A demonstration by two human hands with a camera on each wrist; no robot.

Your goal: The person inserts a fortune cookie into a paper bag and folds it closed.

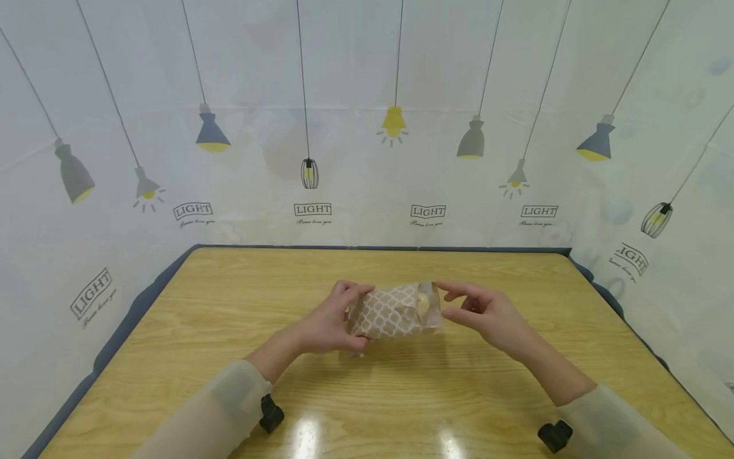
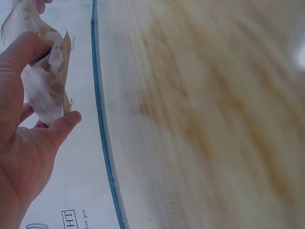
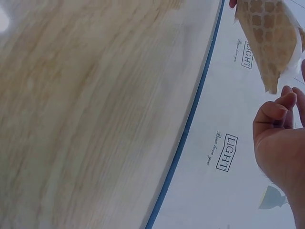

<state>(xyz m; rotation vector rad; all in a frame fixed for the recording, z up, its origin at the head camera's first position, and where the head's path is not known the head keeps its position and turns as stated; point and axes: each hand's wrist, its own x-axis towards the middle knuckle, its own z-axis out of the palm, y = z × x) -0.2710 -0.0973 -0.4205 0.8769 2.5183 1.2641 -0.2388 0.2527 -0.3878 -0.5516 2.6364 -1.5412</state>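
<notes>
A brown paper bag (image 1: 387,312) with a white lattice print is held up over the table, lying sideways. Its right end is clear or thin, and something pale and round shows there. My left hand (image 1: 332,319) grips the left end, thumb along the lower edge and fingers over the upper edge. In the left wrist view that end of the bag (image 2: 47,81) looks folded and creased between thumb and fingers. My right hand (image 1: 487,315) is at the other end, index fingertip right at the upper corner, thumb spread below. The right wrist view shows the bag (image 3: 267,38) just beyond its fingers.
The wooden table (image 1: 367,395) spreads below both hands, with a dark blue edge (image 1: 378,247) along the back. Behind stands a white cloth wall (image 1: 355,166) printed with hanging lamps. Small black devices sit by both sleeves (image 1: 212,408).
</notes>
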